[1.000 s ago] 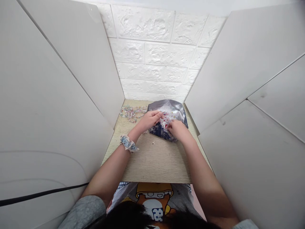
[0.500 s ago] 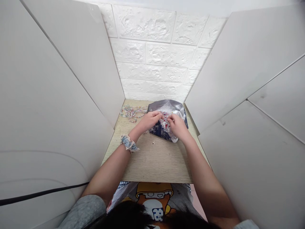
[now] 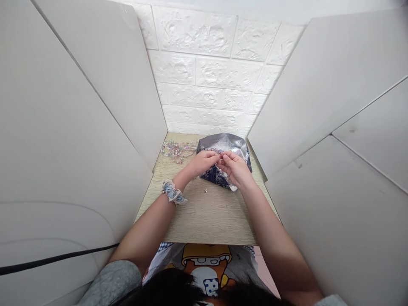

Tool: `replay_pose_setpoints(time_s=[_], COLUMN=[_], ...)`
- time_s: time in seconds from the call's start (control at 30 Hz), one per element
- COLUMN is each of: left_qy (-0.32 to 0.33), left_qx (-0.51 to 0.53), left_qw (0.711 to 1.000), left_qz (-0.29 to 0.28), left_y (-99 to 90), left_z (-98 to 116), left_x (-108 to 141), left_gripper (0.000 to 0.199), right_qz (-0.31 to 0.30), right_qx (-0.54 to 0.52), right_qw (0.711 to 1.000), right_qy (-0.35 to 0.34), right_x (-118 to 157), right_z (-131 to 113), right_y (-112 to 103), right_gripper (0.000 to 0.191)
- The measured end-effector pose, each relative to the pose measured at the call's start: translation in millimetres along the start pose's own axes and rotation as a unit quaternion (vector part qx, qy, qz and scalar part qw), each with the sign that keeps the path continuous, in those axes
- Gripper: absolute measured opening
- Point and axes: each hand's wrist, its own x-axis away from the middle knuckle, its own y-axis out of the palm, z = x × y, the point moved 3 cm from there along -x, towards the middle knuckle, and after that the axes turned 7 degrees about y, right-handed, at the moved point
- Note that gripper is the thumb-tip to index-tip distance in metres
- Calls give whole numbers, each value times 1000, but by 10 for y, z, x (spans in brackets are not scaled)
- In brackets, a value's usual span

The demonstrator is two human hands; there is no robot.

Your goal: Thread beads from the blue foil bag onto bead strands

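A white brick-patterned wall [image 3: 210, 70] stands at the back, with a plain pale panel [image 3: 95, 63] on the left and another on the right, so the wooden table [image 3: 213, 216] sits in a narrow nook between them. A dark cable [image 3: 60, 258] runs in from the left edge toward the left arm.

Near the wall, toward the right side of the table, lies an open bag [image 3: 210, 173], navy and patterned outside, silver inside. Small coloured beads [image 3: 218, 150] show at its mouth, partly hidden by the hands. To the left of the bag lie loosely heaped strands [image 3: 178, 151] of pale, multicoloured beads. A tiny object [image 3: 205, 191], too small to make out, rests on the wood just in front of the bag.

Both hands meet over the bag, fingertips touching or nearly so. The left hand [image 3: 204, 162] has its thumb and forefinger pinched together; whether something fine is caught there cannot be told. The right hand [image 3: 236, 168] comes in from the other side, fingers curled toward the left fingertips; its grip cannot be told either.

A blue, lace-edged scrunchie [image 3: 174, 192] circles the left wrist. Below the table's near edge show a grey printed shirt [image 3: 207, 272] and dark hair [image 3: 172, 289].
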Motion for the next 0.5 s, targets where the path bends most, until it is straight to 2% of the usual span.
replay_pose_setpoints(time_s=[0.17, 0.5], left_qy=[12, 7], left_qx=[-33, -24], left_qw=[999, 1000], left_qz=[-1, -2], left_y=[-2, 10], left_z=[12, 18], left_x=[-4, 3], left_gripper=[22, 24], right_qz=[-8, -11], right_qx=[6, 14], right_qw=[1000, 1000], right_qy=[-2, -12], right_x=[10, 29], right_z=[-9, -20], right_y=[8, 24], right_gripper=[21, 20])
